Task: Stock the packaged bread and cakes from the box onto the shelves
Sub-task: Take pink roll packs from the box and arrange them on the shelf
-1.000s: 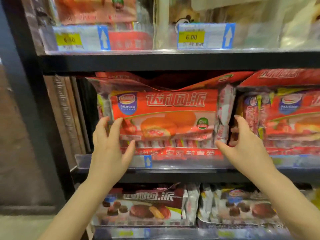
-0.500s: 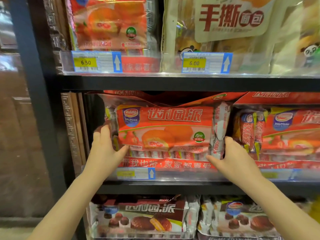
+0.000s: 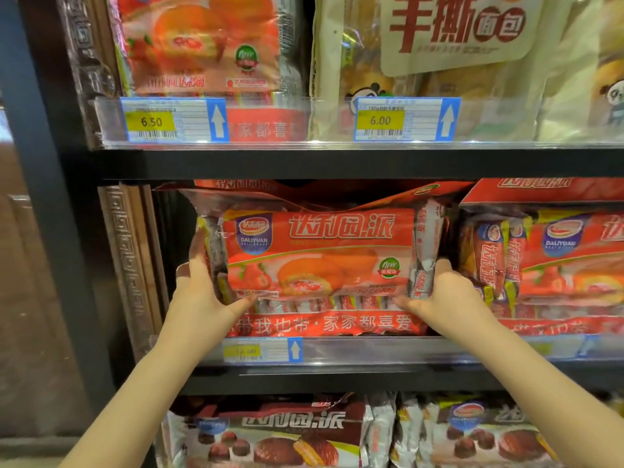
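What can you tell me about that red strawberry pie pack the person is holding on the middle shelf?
The red strawberry pie pack is a wide, glossy plastic bag printed with white Chinese lettering, a blue Daliyuan badge, a green "New" sticker and a picture of cakes and strawberries; small wrapped cakes show through its clear ends. It stands upright, facing out, on the middle shelf. The left hand grips its left end and the right hand its right end.

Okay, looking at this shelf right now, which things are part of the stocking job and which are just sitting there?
In the job:
- red strawberry pie pack, on the middle shelf
- left hand and right hand, gripping its two ends

Just there:
- matching red pack to the right
- chocolate pie packs below
- torn-bread bag above
- 6.50 price tag
- 6.00 price tag
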The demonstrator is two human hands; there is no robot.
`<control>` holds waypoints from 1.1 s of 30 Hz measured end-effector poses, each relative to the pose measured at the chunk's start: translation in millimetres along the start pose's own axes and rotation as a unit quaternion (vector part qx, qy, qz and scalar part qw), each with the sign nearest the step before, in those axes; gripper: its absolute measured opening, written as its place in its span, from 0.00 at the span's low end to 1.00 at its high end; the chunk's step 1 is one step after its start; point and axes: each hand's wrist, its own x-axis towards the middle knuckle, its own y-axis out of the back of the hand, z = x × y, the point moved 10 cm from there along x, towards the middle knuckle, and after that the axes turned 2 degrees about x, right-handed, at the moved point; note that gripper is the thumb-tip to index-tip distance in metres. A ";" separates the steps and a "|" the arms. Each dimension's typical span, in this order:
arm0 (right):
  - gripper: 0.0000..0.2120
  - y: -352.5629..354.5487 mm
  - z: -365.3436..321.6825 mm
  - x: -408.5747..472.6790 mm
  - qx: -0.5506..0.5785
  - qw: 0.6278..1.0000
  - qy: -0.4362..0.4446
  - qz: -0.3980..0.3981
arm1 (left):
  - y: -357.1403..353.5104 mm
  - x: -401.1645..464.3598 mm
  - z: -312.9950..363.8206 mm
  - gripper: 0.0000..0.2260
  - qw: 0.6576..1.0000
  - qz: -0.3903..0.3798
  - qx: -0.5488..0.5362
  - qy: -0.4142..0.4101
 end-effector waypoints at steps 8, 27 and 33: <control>0.38 -1.0 1.2 0.4 -0.009 1.000 -0.003 -0.002 | -4.0 0.2 -5.4 0.43 1.000 -0.008 0.012 0.004; 0.22 67.8 10.1 -47.3 -0.118 0.993 0.015 0.012 | -6.5 -47.5 129.8 0.29 0.957 0.045 0.176 -0.226; 0.17 98.7 22.0 -69.2 -0.152 0.987 0.036 0.034 | -92.6 -87.6 220.5 0.24 0.919 -0.099 0.179 -0.338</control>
